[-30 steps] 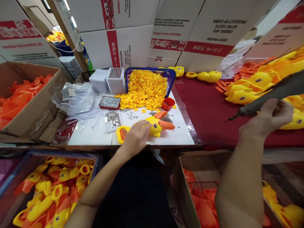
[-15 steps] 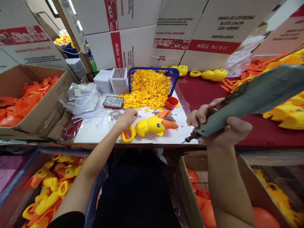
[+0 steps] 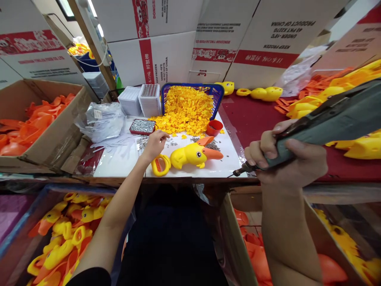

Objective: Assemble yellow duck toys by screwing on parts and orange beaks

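Observation:
My right hand [image 3: 285,159] is wrapped around a grey-green electric screwdriver [image 3: 324,127], held above the right part of the table with its thin bit pointing down and left. My left hand [image 3: 155,143] hovers over the white work surface, thumb and fingertips drawn together; whatever is between them is too small to make out. Just to its right lies a yellow duck toy [image 3: 189,155] on its side, with an orange bill parted and a ring handle [image 3: 161,165] toward my left wrist. Small metal pieces [image 3: 212,143] are scattered behind the duck.
A blue basket [image 3: 221,99] spills yellow plastic pieces [image 3: 187,109]. Around it stand a red cup [image 3: 214,128], a red tray of small metal parts [image 3: 142,126] and white stacked trays [image 3: 149,101]. Boxes of orange parts [image 3: 44,119] and duck toys [image 3: 64,228] flank me.
My left hand has moved slightly left and up, away from the duck. My right hand has shifted right with the screwdriver. The duck stays in place.

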Demonstrator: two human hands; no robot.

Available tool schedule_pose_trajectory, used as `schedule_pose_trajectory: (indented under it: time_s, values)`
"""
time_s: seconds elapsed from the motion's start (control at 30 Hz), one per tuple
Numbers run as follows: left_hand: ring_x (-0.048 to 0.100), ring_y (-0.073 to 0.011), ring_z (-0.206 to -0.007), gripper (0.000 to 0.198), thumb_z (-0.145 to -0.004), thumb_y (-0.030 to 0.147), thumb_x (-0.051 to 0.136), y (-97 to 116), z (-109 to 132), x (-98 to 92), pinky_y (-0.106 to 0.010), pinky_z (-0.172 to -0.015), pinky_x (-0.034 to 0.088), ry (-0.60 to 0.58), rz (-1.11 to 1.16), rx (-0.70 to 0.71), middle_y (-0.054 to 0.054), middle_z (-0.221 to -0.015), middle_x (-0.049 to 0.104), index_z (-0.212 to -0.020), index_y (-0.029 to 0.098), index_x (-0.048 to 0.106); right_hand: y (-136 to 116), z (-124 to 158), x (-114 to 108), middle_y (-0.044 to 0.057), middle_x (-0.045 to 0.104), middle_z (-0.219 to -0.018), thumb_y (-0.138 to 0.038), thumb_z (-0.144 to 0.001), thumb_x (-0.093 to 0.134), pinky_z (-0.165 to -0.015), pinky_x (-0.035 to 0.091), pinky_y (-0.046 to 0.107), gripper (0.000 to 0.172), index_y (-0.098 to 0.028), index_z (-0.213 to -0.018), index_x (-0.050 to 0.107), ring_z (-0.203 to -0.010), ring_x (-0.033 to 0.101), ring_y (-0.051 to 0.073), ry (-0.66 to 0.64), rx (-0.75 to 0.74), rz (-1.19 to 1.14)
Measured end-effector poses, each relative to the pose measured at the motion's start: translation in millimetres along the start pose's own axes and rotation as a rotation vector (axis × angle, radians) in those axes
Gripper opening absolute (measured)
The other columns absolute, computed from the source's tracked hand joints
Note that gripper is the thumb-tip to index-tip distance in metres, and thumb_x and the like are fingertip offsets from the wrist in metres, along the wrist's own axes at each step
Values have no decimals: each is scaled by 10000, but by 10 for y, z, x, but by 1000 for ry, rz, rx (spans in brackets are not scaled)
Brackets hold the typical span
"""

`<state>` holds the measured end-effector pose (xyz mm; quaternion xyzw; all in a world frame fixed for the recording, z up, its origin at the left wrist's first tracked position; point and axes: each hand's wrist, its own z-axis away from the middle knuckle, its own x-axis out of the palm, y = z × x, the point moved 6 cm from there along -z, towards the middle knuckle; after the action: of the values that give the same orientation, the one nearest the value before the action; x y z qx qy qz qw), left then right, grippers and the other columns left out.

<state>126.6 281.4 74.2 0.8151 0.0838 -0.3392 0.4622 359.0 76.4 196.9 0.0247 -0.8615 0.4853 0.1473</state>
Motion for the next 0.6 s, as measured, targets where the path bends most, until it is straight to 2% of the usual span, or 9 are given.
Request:
schedule_pose_trajectory:
  time_s: [0.13,0.2,0.27,0.33,0.4,0.5,0.6]
  values:
    - [713,-192,-887,170,-841,99,590,-5,80,-78,-358,-891,588,115,163,-41,-65,-969,765,-845,181,739,30,-7,-28,-84,399,-487,-476,-816,773,-333,309,314,218,-302,-897,669,-306,300,109,2,-11,24]
    - [730,-192,-864,82,-837,173,659,26,173,-93,-364,-874,605,165,264,-65,-62,-938,773,-875,176,731,29,-13,-32,-84,392,-471,-478,-834,756,-324,298,314,203,-301,-873,666,-293,288,106,23,-20,31]
    - [746,-194,-841,129,-825,282,738,118,323,-70,-361,-841,625,186,354,-77,-60,-904,780,-892,173,720,20,-21,-17,-86,383,-453,-463,-823,758,-311,276,307,193,-296,-842,664,-282,272,101,42,-20,21]
    - [753,-192,-787,267,-793,410,813,275,525,3,-346,-775,639,168,475,-86,-58,-859,782,-867,174,714,5,-27,12,-91,377,-437,-456,-807,766,-302,262,296,200,-290,-815,655,-275,262,96,57,-13,6]
    - [754,-191,-728,381,-721,497,893,469,747,132,-334,-719,644,99,695,-117,-50,-804,780,-822,177,712,-18,-25,61,-100,386,-426,-476,-796,778,-299,274,278,235,-285,-805,640,-272,273,93,58,-9,-5]
    - [766,-193,-697,413,-651,473,967,758,1022,355,-329,-708,657,-21,1025,-202,-36,-758,784,-789,178,713,-42,2,170,-115,413,-434,-502,-775,806,-310,321,250,294,-287,-813,609,-280,316,92,50,21,-16]
    - [765,-172,-656,378,-662,436,971,905,1140,514,-294,-687,658,-19,1125,-277,-14,-725,784,-786,180,721,-80,41,297,-125,378,-430,-482,-778,782,-304,318,233,297,-277,-794,567,-280,296,80,91,-13,-83]
